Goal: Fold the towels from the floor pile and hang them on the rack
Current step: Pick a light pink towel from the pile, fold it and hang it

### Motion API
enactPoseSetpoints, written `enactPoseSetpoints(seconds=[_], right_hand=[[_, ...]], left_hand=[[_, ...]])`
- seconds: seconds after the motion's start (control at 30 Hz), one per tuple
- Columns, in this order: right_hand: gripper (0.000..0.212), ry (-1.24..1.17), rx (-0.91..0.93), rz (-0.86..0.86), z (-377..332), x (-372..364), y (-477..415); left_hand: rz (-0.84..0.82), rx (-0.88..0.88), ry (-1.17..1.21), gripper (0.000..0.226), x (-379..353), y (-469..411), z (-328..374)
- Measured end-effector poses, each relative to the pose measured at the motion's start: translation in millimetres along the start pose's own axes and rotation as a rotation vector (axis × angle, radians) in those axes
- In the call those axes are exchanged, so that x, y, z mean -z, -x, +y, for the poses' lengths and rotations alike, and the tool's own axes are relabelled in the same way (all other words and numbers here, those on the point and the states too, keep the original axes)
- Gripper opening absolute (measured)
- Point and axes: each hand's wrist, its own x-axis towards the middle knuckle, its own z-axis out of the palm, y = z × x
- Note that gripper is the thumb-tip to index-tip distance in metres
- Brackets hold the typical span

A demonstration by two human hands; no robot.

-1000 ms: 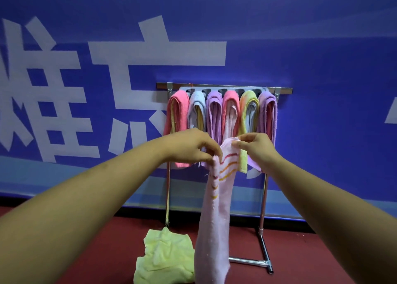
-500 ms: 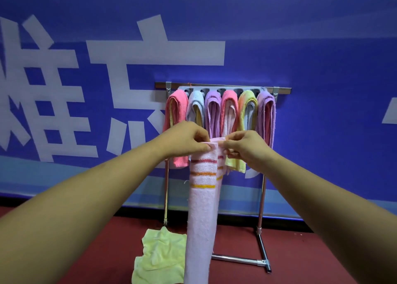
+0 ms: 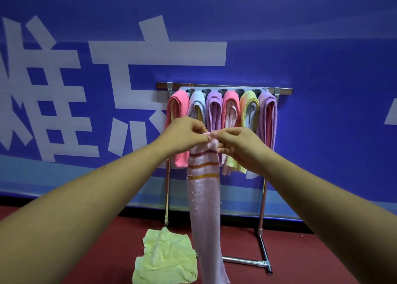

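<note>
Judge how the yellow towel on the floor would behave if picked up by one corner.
Probably floppy: the yellow towel lies crumpled in soft folds. Likely light: the similar striped pink towel hangs limp from the left hand and right hand pinching its top.

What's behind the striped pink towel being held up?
The rack, hung with six folded towels. The striped towel covers the lower ends of the middle ones and part of the rack's floor bar.

A pale pink towel [image 3: 204, 208] with red, orange and yellow stripes hung straight down, folded narrow, its top edge pinched by the left hand [image 3: 184, 135] and the right hand [image 3: 238, 146]. Behind the hands, the rack [image 3: 223, 85] carried six folded towels [image 3: 231, 110] side by side. Below the left hand, a crumpled yellow towel [image 3: 165, 258] lay on the floor [image 3: 322, 262].
</note>
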Motion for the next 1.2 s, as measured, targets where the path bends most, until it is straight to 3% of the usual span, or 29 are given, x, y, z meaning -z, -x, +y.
enactPoseSetpoints(seconds=[0.17,0.3,0.37,0.43,0.57,0.67,0.73,0.8,0.87,1.03,1.2], right_hand=[[0.017,0.217,0.115,0.069,-2.7,4.1,5.1],[0.012,0.277,0.127,0.137,-2.5,7.3,7.6],[0.012,0.312,0.108,0.171,0.3,10.1,8.9],[0.011,0.342,0.094,0.194,5.0,10.3,9.0],[0.013,0.17,0.09,0.231,6.7,2.0,8.1],[0.012,0.056,0.101,0.216,0.4,-3.0,6.5],[0.012,0.003,0.108,0.21,-3.5,-3.1,4.4],[0.011,-0.039,0.115,0.194,-7.0,-3.5,3.1],[0.011,-0.064,0.117,0.184,-7.7,-4.8,1.8],[0.007,-0.244,0.073,0.182,1.5,-5.5,1.3],[0.03,-0.308,-0.108,0.052,35.6,-6.0,17.0]], left_hand=[[-0.035,-0.027,0.006,0.02,0.6,-0.5,0.7],[-0.111,0.0,-0.213,0.031,5.3,1.8,-6.4],[-0.154,0.005,-0.14,0.035,8.3,5.0,-8.5],[-0.086,-0.014,-0.036,0.032,7.1,8.8,-8.4],[0.062,0.043,0.16,0.022,-5.8,11.6,-10.0],[0.146,0.073,0.439,0.015,-14.0,12.2,-10.5],[0.138,0.115,0.67,0.029,-20.0,12.8,-11.4],[0.09,0.148,0.691,0.036,-25.6,15.2,-9.3],[0.073,0.139,0.674,0.029,-29.8,17.6,-5.7],[0.226,0.144,0.734,0.017,-30.2,16.7,4.5],[0.316,0.235,0.797,0.008,-32.7,9.9,6.2]])
